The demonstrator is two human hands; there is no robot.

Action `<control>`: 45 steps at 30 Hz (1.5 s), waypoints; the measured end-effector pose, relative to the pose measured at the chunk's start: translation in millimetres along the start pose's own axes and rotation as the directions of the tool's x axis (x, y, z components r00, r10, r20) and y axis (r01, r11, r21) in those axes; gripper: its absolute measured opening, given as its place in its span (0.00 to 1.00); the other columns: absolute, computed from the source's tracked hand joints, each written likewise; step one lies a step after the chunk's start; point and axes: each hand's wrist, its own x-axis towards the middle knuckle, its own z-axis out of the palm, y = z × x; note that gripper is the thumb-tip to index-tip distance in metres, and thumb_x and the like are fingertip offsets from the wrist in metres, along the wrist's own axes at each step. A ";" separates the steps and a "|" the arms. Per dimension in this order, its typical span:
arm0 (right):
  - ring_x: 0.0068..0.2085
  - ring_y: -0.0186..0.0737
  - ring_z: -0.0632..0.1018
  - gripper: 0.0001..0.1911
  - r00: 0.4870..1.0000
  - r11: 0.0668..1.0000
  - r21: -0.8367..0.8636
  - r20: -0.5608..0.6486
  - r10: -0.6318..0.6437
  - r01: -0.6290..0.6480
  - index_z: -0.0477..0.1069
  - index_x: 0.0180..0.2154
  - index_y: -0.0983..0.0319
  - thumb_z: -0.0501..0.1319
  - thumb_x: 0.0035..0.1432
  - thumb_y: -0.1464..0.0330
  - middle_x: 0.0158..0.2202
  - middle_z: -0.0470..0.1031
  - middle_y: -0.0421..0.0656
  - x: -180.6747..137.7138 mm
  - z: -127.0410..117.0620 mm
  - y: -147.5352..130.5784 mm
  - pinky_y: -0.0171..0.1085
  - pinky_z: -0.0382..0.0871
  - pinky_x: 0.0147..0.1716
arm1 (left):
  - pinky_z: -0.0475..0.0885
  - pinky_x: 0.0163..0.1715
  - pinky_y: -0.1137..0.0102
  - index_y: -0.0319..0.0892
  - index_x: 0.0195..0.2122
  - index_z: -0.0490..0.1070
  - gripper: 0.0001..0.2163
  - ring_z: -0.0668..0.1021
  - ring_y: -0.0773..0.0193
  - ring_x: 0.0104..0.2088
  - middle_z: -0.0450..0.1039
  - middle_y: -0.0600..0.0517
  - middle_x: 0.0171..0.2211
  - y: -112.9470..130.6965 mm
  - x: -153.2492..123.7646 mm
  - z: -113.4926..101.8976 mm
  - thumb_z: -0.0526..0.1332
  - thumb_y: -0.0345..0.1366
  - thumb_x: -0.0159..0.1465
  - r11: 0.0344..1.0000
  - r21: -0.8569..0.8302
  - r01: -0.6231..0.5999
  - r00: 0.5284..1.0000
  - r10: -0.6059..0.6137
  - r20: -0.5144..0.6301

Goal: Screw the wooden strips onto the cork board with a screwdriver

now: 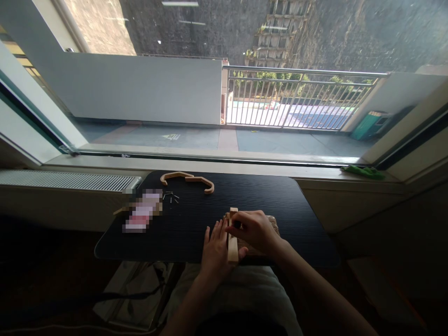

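The work looks unfinished, since small screws (171,200) and 2 hooked wooden pieces (189,178) lie unattached left of centre on the black tabletop (273,191), while below centre the left hand (217,245) holds a straight, pale, squared wooden bar (233,252) and the right hand (257,228) curls over it, its grip too hidden to tell.

Left hand (216,248), right hand (257,227) — at wooden bar (233,251)

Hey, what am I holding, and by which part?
Your left hand seems to hold the pale wooden bar around its near half. Your right hand is over its far half; what it grips can't be told.
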 end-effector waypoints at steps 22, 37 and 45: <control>0.20 0.30 0.68 0.18 0.994 0.995 -0.025 -0.067 0.090 -0.092 0.67 0.26 0.60 0.58 0.65 0.58 0.21 0.72 0.38 3.8 11.5 0.0 0.31 0.56 0.21 | 0.55 0.65 0.44 0.37 0.61 0.62 0.32 0.64 0.43 0.66 0.63 0.35 0.64 4.3 1.5 -3.7 0.62 0.51 0.61 1.000 0.010 0.027 0.999 -0.028 0.037; 0.28 0.38 0.73 0.06 0.978 0.977 0.113 0.126 0.166 -0.181 0.65 0.38 0.58 0.50 0.63 0.70 0.31 0.74 0.41 -5.1 -6.2 -4.4 0.36 0.63 0.30 | 0.56 0.64 0.44 0.34 0.68 0.50 0.39 0.63 0.43 0.66 0.60 0.33 0.65 8.5 2.2 -6.4 0.59 0.51 0.62 0.999 -0.018 0.047 0.998 -0.047 0.035; 0.38 0.39 0.79 0.16 0.967 0.953 0.192 0.149 0.207 -0.233 0.66 0.53 0.58 0.51 0.64 0.73 0.40 0.80 0.43 -7.6 -5.1 -3.0 0.38 0.71 0.40 | 0.55 0.64 0.44 0.34 0.67 0.52 0.39 0.64 0.42 0.66 0.61 0.34 0.65 9.4 2.9 -5.1 0.59 0.53 0.62 0.999 -0.011 0.051 0.999 -0.051 0.018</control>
